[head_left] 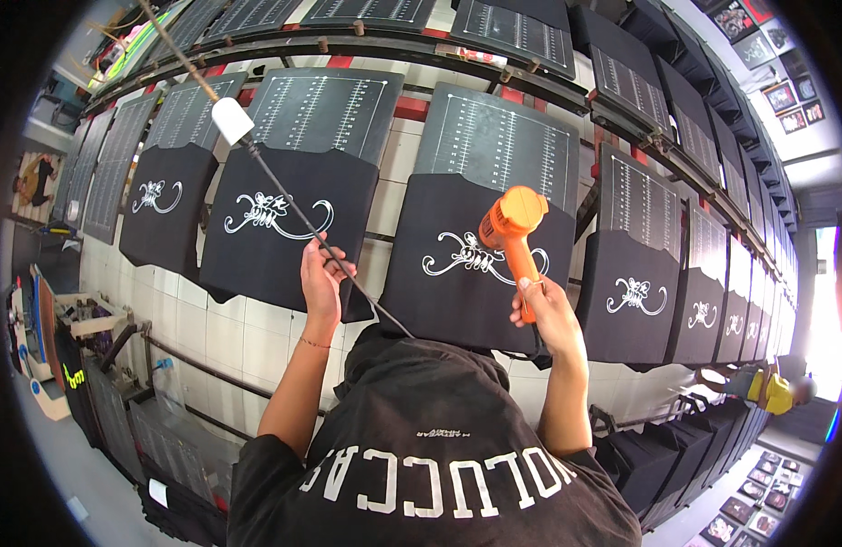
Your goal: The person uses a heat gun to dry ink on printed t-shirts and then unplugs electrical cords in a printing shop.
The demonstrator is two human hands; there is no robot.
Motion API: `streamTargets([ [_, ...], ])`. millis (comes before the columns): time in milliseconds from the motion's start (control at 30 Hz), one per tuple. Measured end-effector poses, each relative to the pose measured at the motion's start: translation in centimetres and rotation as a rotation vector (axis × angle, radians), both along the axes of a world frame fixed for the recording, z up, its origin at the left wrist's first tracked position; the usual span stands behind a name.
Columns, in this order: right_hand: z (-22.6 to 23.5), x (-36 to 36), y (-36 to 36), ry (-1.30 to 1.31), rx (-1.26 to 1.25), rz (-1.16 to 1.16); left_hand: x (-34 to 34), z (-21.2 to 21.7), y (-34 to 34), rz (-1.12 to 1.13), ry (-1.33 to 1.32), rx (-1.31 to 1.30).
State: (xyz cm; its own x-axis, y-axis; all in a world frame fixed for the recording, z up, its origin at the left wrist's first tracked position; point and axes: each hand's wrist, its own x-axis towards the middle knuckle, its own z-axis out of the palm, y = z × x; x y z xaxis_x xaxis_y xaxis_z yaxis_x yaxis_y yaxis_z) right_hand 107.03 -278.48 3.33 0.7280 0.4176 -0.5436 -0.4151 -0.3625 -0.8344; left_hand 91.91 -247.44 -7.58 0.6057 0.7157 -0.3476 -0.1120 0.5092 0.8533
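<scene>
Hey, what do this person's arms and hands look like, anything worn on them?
Both forearms are bare, with no gloves on the left hand or the right hand. A thin bracelet circles the left wrist. The black short sleeves of a T-shirt end above the elbows, and the shirt carries large white block lettering. No watch or rings can be made out.

At 11 o'clock, a small white squarish tag (232,120), plain-faced, fixed on a thin dark cord (284,196) slanting down toward centre. At 7 o'clock, close to the lower rim, a small white rectangular label (157,492) on a black fabric pile (188,520). At 1 to 2 o'clock, along the rim, several framed signs (790,96), dark with reddish and pale patches. At 4 to 5 o'clock, rows of small framed prints (758,510), too small to tell further.
</scene>
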Motion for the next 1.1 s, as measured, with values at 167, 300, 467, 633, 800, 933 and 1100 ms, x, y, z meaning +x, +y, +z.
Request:
streamTargets([
  [167, -0.2, 1.4, -0.3, -0.036, 0.022, 0.043, -1.6, 0.4, -0.9, -0.015, 0.226, 0.186],
  [300, 0.6, 1.2, -1.5, 0.036, 0.017, 0.120, -2.9, -3.5, 0.3, 0.146, 0.581, 0.672],
  [467, 0.6, 0.8, -3.9, 0.136, 0.016, 0.238, -3.2, -7.0, 2.4, 0.236, 0.894, 0.856],
  [633, 0.4, 2.0, -3.5, 0.045, 0.017, 0.223, -2.1, -9.0, 0.9, 0.243, 1.204, 1.006],
  [800, 0.0, 3.6, -2.7, 0.001, 0.049, 0.161, -1.5, -9.1, -0.1, 0.229, 1.294, 1.116],
  [933, 0.5, 3.2, -4.0, 0.064, 0.023, 0.244, -1.1, -9.0, -0.1, 0.260, 1.317, 1.137],
  [1100, 0.9, 2.0, -5.8, 0.104, 0.010, 0.298, -1.0, -9.3, -0.1, 0.275, 1.332, 1.126],
])
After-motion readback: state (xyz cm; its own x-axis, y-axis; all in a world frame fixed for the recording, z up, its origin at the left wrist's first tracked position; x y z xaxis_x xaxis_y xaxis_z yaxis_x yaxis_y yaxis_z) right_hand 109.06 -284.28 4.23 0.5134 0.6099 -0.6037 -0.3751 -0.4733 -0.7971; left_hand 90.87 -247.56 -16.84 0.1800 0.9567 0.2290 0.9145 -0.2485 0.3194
